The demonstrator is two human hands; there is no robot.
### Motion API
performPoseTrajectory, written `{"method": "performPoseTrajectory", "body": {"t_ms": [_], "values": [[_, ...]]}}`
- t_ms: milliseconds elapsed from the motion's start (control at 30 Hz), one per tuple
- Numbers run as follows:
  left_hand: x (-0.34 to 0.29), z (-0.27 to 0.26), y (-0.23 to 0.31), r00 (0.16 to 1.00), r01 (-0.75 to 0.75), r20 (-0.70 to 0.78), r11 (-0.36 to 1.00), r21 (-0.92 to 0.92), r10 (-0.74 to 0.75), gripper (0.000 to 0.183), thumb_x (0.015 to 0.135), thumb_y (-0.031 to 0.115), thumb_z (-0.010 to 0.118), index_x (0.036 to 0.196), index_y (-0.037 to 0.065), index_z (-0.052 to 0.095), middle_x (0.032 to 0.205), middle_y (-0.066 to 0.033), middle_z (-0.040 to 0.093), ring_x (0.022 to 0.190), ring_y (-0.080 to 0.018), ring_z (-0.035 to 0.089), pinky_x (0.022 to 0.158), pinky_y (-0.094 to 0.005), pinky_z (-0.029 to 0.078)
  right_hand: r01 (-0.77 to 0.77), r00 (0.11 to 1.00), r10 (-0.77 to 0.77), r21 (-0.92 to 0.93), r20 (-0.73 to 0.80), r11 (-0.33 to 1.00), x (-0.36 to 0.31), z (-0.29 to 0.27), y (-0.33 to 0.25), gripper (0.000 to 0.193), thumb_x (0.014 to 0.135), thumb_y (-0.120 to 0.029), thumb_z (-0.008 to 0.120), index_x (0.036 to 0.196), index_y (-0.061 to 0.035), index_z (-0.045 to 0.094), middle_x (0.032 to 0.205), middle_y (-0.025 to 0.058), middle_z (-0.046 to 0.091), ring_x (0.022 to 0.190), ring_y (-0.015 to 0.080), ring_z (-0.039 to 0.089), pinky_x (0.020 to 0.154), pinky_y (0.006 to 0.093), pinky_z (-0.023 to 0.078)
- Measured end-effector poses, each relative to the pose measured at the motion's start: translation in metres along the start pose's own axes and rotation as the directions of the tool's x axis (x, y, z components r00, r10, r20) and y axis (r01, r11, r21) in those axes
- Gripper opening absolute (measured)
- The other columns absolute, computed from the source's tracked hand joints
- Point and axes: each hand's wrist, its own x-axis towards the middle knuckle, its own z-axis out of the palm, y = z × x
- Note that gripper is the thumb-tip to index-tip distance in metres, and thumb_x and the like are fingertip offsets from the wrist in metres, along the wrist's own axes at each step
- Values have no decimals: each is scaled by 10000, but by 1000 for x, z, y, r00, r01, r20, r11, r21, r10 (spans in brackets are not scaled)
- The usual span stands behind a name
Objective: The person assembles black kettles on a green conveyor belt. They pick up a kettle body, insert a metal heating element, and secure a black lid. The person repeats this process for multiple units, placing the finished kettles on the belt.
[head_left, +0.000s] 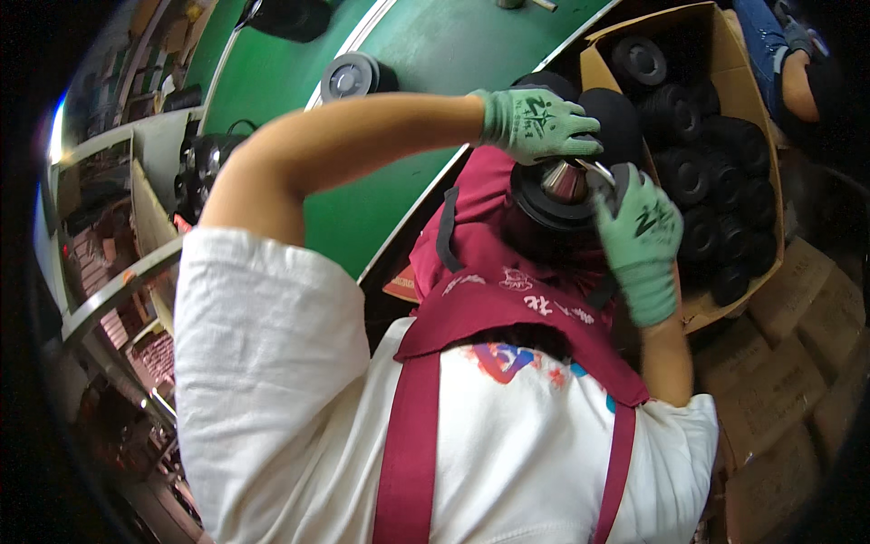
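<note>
A black, round, stepped part (555, 216) rests in my lap on the maroon apron, with a shiny metal cone (564, 184) standing up from its middle. My left hand (541, 125), in a light green glove with grey fingertips, reaches across just beyond the cone; its fingers are bent and held together, and whatever lies under them is hidden. On the cone's right side my right hand (642, 231), gloved alike, has its fingers closed around a thin shiny metal piece (594, 169). Blur hides whether that piece touches the cone.
To the right stands an open cardboard box (770, 208) packed with several black round parts (684, 172). A green conveyor-like surface (381, 204) runs along the left, carrying another black round part (353, 77). Stacked cartons (779, 363) fill the lower right. Another person's arm (799, 86) shows at the upper right.
</note>
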Motion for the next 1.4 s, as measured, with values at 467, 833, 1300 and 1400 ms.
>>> {"method": "performPoseTrajectory", "body": {"t_ms": [467, 833, 1300, 1400], "values": [[-48, 11, 151, 683, 323, -361, 706, -631, -635, 904, 619, 291, 946, 1412, 120, 547, 1498, -240, 416, 1468, -486, 332, 1164, -554, 351, 338, 935, -291, 254, -203, 906, 278, 191, -2, 644, 961, -455, 605, 1420, -11, 515, 1421, 228, 557, 1289, 406, 534, 1098, 486, 417], [-201, -58, 128, -279, -583, 135, 56, -811, -951, 604, 1038, 484, 537, 1476, 75, 463, 1411, -96, 569, 1316, -210, 566, 980, -434, 573, 316, 628, -765, 945, -140, 87, 177, 24, -115, 684, 833, -64, 794, 1429, 15, 469, 1557, 143, 397, 1415, 266, 447, 1136, 418, 444], [-515, 8, 89, -804, 594, -458, -533, -603, -378, 661, 748, 204, 847, 1326, 132, 534, 1318, -233, 459, 1121, -429, 618, 932, -487, 546, -113, 961, -194, 922, 196, 370, 429, 157, -326, 457, 837, -349, 851, 1202, -143, 670, 935, -12, 673, 807, 125, 590, 623, 368, 541], [-514, 20, 98, -690, 722, -590, -450, -526, -419, 392, 737, 124, 822, 1097, 77, 673, 1222, -157, 563, 1111, -386, 623, 937, -472, 528, -251, 882, -340, 937, 325, 243, 453, 175, -331, 545, 848, -392, 830, 1247, -84, 623, 1030, 52, 631, 944, 213, 591, 787, 426, 566]]}}
